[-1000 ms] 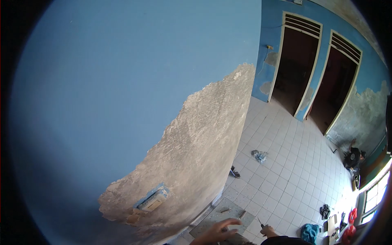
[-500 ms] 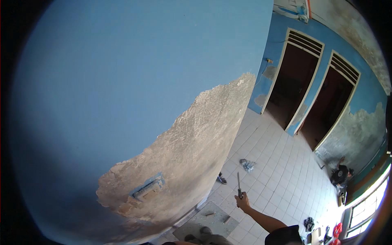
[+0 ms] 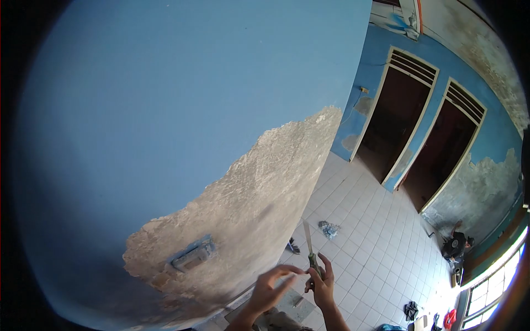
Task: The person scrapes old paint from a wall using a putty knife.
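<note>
My right hand (image 3: 323, 281) holds upright a knife-like tool (image 3: 313, 263) with a green handle and a long, narrow metal blade. Its index finger is raised off the handle. My left hand (image 3: 271, 287) is just to the left, fingers stretched toward the right hand and thumb apart. Nothing shows in the left hand; whether its fingertips touch the right hand I cannot tell. Left of both hands stands a blue wall (image 3: 165, 110) with a large patch of bare, rough plaster (image 3: 248, 193). A wall box (image 3: 193, 256) sits low in that patch.
White floor tiles (image 3: 364, 248) run toward two dark doorways (image 3: 386, 121). A crumpled heap (image 3: 329, 229) lies on them. A grey sheet with debris (image 3: 295, 309) is below my hands. Another person (image 3: 455, 245) is low by the far wall, near a bright window (image 3: 491, 289).
My left hand has come into view beside the right one. The right hand has drawn closer with the tool, its index finger now raised. The view has shifted slightly.
</note>
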`<control>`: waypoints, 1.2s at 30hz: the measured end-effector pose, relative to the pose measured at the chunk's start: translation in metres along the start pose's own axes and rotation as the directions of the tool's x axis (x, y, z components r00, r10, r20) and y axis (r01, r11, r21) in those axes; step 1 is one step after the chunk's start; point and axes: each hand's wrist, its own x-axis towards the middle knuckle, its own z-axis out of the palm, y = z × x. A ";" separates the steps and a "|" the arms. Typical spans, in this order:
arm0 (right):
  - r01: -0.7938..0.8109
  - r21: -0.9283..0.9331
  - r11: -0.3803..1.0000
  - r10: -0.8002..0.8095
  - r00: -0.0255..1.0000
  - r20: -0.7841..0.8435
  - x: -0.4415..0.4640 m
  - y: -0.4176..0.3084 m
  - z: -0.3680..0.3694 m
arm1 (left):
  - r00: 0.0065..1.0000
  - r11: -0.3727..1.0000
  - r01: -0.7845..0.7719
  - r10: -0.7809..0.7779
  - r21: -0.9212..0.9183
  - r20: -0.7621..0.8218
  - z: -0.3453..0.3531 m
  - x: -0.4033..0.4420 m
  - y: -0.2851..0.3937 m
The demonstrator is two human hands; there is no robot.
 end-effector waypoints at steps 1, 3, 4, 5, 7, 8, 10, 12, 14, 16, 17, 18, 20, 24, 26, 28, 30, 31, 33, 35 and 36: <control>0.088 -0.079 0.993 -0.085 0.995 0.043 0.005 -0.009 0.005 | 0.992 0.999 0.030 -0.034 -0.040 -0.117 0.001 0.008 -0.003; 0.199 -0.219 0.955 -0.177 0.977 0.117 0.012 -0.030 0.015 | 0.967 0.993 0.070 -0.090 -0.090 -0.237 0.005 0.024 -0.008; 0.187 -0.225 0.956 -0.164 0.979 0.117 0.017 -0.037 0.021 | 0.967 0.996 0.016 -0.039 -0.093 -0.251 0.010 0.037 -0.010; 0.332 -0.317 0.888 -0.295 0.942 0.161 0.024 -0.043 0.026 | 0.964 0.995 -0.042 0.015 -0.094 -0.267 0.015 0.049 -0.008; 0.493 -0.388 0.779 -0.466 0.869 0.168 0.031 -0.064 0.048 | 0.966 0.984 0.012 -0.057 -0.177 -0.254 0.027 0.077 0.004; 0.489 -0.392 0.779 -0.457 0.871 0.178 0.034 -0.072 0.054 | 0.962 0.983 0.013 -0.062 -0.183 -0.265 0.032 0.092 0.013; 0.518 -0.427 0.741 -0.532 0.841 0.096 0.041 -0.087 0.060 | 0.996 0.949 -0.070 0.048 -0.307 -0.078 0.042 0.118 0.033; 0.550 -0.353 0.757 -0.565 0.822 0.068 0.049 -0.101 0.063 | 0.996 0.931 -0.070 0.046 -0.359 -0.075 0.051 0.131 0.041; 0.677 -0.359 0.642 -0.693 0.713 0.104 0.058 -0.116 0.061 | 0.996 0.913 -0.073 0.048 -0.402 -0.073 0.055 0.147 0.043; 0.699 -0.369 0.613 -0.705 0.694 0.146 0.075 -0.130 0.070 | 0.938 0.959 -0.247 0.202 -0.137 -0.280 0.055 0.167 0.038; 0.703 -0.316 0.636 -0.699 0.699 0.148 0.090 -0.137 0.079 | 0.927 0.941 -0.235 0.142 -0.243 -0.347 0.054 0.182 0.051; 0.704 -0.267 0.658 -0.693 0.705 0.148 0.098 -0.141 0.083 | 0.930 0.952 -0.246 0.178 -0.184 -0.322 0.045 0.192 0.064; 0.709 -0.224 0.669 -0.689 0.704 0.172 0.102 -0.148 0.082 | 0.892 0.948 -0.318 0.287 -0.032 -0.350 0.047 0.199 0.055; 0.726 -0.238 0.646 -0.708 0.686 0.169 0.096 -0.127 0.066 | 0.879 0.952 -0.306 0.281 -0.005 -0.386 0.055 0.187 0.049; 0.775 -0.294 0.560 -0.768 0.618 0.167 0.095 -0.124 0.063 | 0.941 0.934 -0.258 0.185 -0.247 -0.284 0.062 0.179 0.048; 0.741 -0.271 0.614 -0.727 0.665 0.173 0.101 -0.131 0.069 | 0.899 0.961 -0.269 0.225 -0.067 -0.375 0.053 0.191 0.049; 0.696 -0.236 0.678 -0.670 0.718 0.189 0.109 -0.140 0.080 | 0.903 0.969 -0.245 0.214 -0.035 -0.372 0.046 0.201 0.068; 0.745 -0.173 0.645 -0.724 0.667 0.176 0.114 -0.138 0.081 | 0.892 0.948 -0.311 0.268 -0.064 -0.365 0.047 0.206 0.061; 0.710 -0.190 0.678 -0.686 0.704 0.182 0.108 -0.139 0.076 | 0.888 0.949 -0.309 0.268 -0.055 -0.373 0.051 0.199 0.061; 0.672 -0.209 0.710 -0.649 0.740 0.177 0.101 -0.133 0.068 | 0.888 0.952 -0.297 0.248 -0.073 -0.387 0.058 0.190 0.056; 0.704 -0.222 0.674 -0.685 0.709 0.167 0.098 -0.125 0.062 | 0.886 0.949 -0.306 0.256 -0.073 -0.388 0.061 0.187 0.049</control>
